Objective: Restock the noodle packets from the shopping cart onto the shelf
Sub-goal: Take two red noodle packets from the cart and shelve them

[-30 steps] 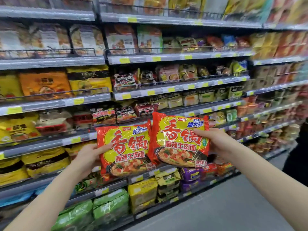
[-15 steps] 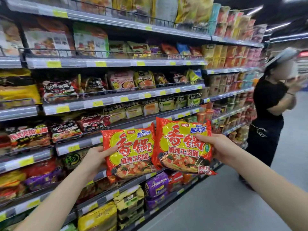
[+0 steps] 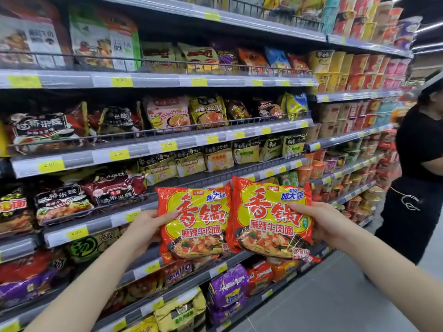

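Note:
I hold two red-and-yellow noodle packets side by side in front of the shelving. My left hand [image 3: 146, 227] grips the left noodle packet [image 3: 195, 224] by its left edge, thumb on the front. My right hand [image 3: 321, 224] grips the right noodle packet [image 3: 271, 219] by its right edge, thumb across the front. The right packet overlaps the left one slightly. Both hang in the air before a grey shelf [image 3: 191, 182] stocked with pale noodle packs. The shopping cart is out of view.
Tiers of grey shelves [image 3: 153, 80] full of noodle packets run along the left, with cup noodles [image 3: 340, 68] farther right. A person in black [image 3: 422, 168] stands in the aisle at the right. Grey floor [image 3: 335, 303] lies below right.
My view has swung right along the aisle, bringing the person in black into sight. Both packets stay in my hands, side by side at about the same height.

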The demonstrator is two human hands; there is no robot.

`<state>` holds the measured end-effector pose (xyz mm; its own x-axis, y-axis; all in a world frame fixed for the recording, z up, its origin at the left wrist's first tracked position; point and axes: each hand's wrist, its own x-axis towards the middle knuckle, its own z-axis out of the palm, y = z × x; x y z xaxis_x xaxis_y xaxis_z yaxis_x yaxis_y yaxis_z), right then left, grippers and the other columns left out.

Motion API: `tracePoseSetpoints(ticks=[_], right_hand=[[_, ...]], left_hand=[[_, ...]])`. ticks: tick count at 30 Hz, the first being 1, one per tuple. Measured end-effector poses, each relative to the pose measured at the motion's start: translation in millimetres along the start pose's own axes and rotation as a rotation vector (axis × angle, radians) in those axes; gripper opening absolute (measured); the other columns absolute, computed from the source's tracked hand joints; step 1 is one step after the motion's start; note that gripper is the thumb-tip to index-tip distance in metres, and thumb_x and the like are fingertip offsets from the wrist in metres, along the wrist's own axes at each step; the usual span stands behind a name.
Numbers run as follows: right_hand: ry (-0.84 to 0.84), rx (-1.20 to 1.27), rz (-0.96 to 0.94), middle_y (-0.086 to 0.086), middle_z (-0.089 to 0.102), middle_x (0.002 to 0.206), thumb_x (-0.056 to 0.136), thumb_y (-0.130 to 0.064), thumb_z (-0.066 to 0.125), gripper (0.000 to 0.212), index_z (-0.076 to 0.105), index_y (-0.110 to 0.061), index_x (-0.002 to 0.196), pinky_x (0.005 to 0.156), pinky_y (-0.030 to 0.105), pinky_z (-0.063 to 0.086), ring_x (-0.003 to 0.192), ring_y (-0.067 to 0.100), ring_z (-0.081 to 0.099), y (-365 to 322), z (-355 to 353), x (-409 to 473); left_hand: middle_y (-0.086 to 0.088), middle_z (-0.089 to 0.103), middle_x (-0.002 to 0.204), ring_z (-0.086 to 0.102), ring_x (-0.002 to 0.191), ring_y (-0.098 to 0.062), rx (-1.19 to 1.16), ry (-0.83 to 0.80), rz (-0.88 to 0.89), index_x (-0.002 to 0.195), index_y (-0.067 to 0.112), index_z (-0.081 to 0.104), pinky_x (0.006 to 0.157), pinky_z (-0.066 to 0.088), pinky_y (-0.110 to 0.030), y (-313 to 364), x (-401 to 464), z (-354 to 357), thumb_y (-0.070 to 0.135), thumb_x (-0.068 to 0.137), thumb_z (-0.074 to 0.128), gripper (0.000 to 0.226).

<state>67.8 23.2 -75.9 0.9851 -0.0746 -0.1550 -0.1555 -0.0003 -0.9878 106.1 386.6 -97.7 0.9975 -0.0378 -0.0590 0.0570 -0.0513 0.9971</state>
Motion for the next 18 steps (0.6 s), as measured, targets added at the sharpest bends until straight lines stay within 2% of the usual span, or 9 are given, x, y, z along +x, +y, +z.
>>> tracePoseSetpoints(ticks=[6, 10, 13, 18], right_hand=[[-0.056, -0.066, -0.021, 0.012, 0.075, 0.097, 0.079, -0.028, 0.072, 0.037, 0.066, -0.007, 0.109, 0.098, 0.051, 0.047, 0.096, 0.032, 0.069, -28, -1, 95], [-0.1, -0.074, -0.028, 0.012, 0.075, 0.095, 0.081, -0.027, 0.071, 0.035, 0.066, -0.006, 0.108, 0.097, 0.05, 0.047, 0.093, 0.03, 0.069, -32, 3, 146], [-0.126, -0.064, -0.006, 0.014, 0.075, 0.097, 0.074, -0.028, 0.073, 0.044, 0.064, -0.003, 0.11, 0.097, 0.051, 0.048, 0.095, 0.032, 0.069, -30, 7, 178], [-0.197, -0.082, 0.013, 0.013, 0.075, 0.097, 0.067, -0.03, 0.073, 0.053, 0.064, -0.002, 0.111, 0.094, 0.048, 0.05, 0.088, 0.029, 0.072, -16, 10, 223]], left_hand=[[-0.015, 0.074, 0.091, 0.069, 0.085, -0.031, 0.005, 0.046, -0.001, 0.096, 0.001, 0.066, 0.088, 0.049, -0.046, 14, 74, 2, 0.023, 0.079, 0.07, 0.029], [-0.015, 0.074, 0.091, 0.069, 0.081, -0.028, 0.023, 0.071, 0.013, 0.094, 0.001, 0.067, 0.086, 0.048, -0.045, 19, 115, -1, 0.032, 0.067, 0.073, 0.042], [-0.012, 0.074, 0.091, 0.07, 0.087, -0.029, 0.025, 0.071, 0.006, 0.094, 0.001, 0.068, 0.09, 0.049, -0.046, 19, 138, -4, 0.036, 0.061, 0.075, 0.049], [-0.013, 0.074, 0.092, 0.071, 0.083, -0.026, 0.059, 0.07, -0.013, 0.095, 0.001, 0.069, 0.09, 0.051, -0.047, 2, 165, -6, 0.035, 0.065, 0.074, 0.046]])
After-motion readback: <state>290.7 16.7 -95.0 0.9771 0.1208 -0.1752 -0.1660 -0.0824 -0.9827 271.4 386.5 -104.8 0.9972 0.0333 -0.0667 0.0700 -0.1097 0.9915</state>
